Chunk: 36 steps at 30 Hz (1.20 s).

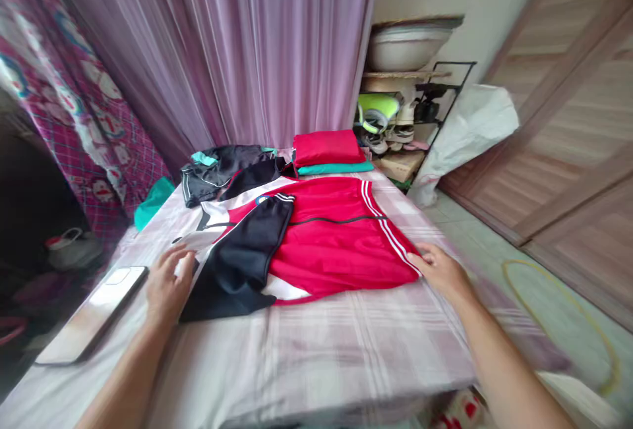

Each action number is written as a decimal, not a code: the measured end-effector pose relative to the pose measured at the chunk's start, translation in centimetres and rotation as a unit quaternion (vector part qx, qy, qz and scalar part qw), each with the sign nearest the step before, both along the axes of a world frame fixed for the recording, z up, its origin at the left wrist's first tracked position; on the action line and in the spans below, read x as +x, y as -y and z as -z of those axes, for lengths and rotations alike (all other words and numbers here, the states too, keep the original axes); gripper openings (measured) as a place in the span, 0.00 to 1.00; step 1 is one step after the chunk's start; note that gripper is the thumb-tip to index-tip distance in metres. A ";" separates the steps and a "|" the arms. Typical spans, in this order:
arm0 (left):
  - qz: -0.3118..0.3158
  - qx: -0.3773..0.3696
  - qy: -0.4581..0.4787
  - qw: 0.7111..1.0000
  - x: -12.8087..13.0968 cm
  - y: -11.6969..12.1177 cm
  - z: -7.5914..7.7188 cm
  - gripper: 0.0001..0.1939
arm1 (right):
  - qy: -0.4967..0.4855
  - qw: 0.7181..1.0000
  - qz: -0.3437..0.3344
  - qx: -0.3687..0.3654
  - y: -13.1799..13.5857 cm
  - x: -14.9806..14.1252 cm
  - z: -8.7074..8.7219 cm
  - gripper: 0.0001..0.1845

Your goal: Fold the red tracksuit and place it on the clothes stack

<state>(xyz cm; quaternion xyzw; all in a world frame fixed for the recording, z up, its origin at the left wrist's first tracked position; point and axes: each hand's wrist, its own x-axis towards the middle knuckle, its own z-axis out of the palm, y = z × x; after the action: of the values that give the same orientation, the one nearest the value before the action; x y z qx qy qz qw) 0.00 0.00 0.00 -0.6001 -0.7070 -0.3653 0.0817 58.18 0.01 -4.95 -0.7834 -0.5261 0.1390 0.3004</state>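
Note:
A red, black and white zip-up jacket point(336, 238) lies spread flat on the bed, its striped hem towards the right. One black sleeve point(237, 261) is folded across its front. My right hand point(438, 271) pinches the near corner of the hem between thumb and fingers. At the collar and shoulder end, my left hand point(171, 277) has its fingers curled against the jacket's edge, thumb close to the fingertips. The fabric in that grip is partly hidden.
A phone point(93, 317) lies left of my left hand. Folded red point(327, 147) and teal garments point(336, 168) are stacked at the back, beside a loose dark garment point(227, 165). Right of the checked bed point(346, 343) stand a shoe rack point(395, 113) and a white bag point(469, 132).

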 end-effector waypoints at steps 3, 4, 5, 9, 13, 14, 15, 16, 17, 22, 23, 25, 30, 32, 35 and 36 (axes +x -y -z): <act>0.048 -0.124 -0.005 0.991 0.2 0.4 0.2 0.27 | 0.034 0.999 0.028 0.031 0.4 -0.7 0.1 0.25; 0.055 -0.155 -0.011 0.986 0.3 0.5 0.2 0.28 | 0.047 0.997 0.037 0.040 0.5 -0.9 0.1 0.25; 0.065 -0.185 -0.019 0.980 0.5 0.6 0.3 0.28 | 0.062 0.995 0.051 0.051 0.7 -1.1 0.0 0.24; 0.021 -0.218 -0.082 0.972 1.2 1.0 0.2 0.32 | 0.114 0.988 0.073 0.076 1.1 -1.9 -1.2 0.22; 0.006 -0.192 -0.119 0.974 1.6 1.4 0.1 0.26 | 0.175 0.973 0.026 0.151 0.4 -4.4 -4.4 0.20; 0.016 -0.169 -0.121 0.978 1.6 1.4 0.0 0.23 | 0.182 0.969 0.001 0.167 -0.2 -5.7 -5.4 0.20; 0.029 -0.141 -0.119 0.982 1.6 1.5 0.0 0.21 | 0.183 0.966 -0.026 0.180 -0.9 -7.2 -6.3 0.19; 0.046 -0.109 -0.112 0.987 1.5 1.6 0.0 0.20 | 0.177 0.965 -0.062 0.186 -1.8 -9.1 -7.2 0.19; 0.063 -0.077 -0.100 0.990 1.5 1.6 0.1 0.20 | 0.170 0.963 -0.108 0.177 -2.8 -11.2 -8.0 0.18; 0.100 0.002 -0.044 0.994 1.3 1.8 0.5 0.21 | 0.125 0.962 -0.243 0.010 -8.6 -22.5 -9.6 0.21; 0.101 0.001 -0.040 0.994 1.3 1.9 0.6 0.21 | 0.113 0.963 -0.245 -0.024 -9.6 -24.3 -9.6 0.24; 0.105 -0.009 -0.031 0.994 1.2 1.9 0.8 0.21 | 0.085 0.963 -0.239 -0.089 -11.2 -27.3 -9.2 0.29; 0.133 -0.048 -0.021 0.990 1.1 1.6 1.2 0.22 | 0.022 0.956 -0.256 -0.144 -12.5 -30.4 -8.2 0.34; 0.145 -0.029 -0.021 0.989 1.2 1.6 1.1 0.21 | 0.012 0.953 -0.271 -0.132 -12.2 -30.3 -8.4 0.31; 0.161 0.032 -0.021 0.986 1.4 1.9 0.8 0.18 | 0.054 0.954 -0.272 -0.116 -11.0 -29.3 -9.4 0.21; 0.166 0.050 -0.022 0.985 1.4 2.0 0.6 0.18 | 0.079 0.954 -0.269 -0.105 -10.5 -28.9 -9.8 0.17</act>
<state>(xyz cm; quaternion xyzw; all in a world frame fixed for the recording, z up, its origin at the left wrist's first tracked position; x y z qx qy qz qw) 1.43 -1.99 -0.61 -0.7118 -0.5767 -0.3956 0.0652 29.27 10.55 4.87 -0.6484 -0.7219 0.2065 0.1254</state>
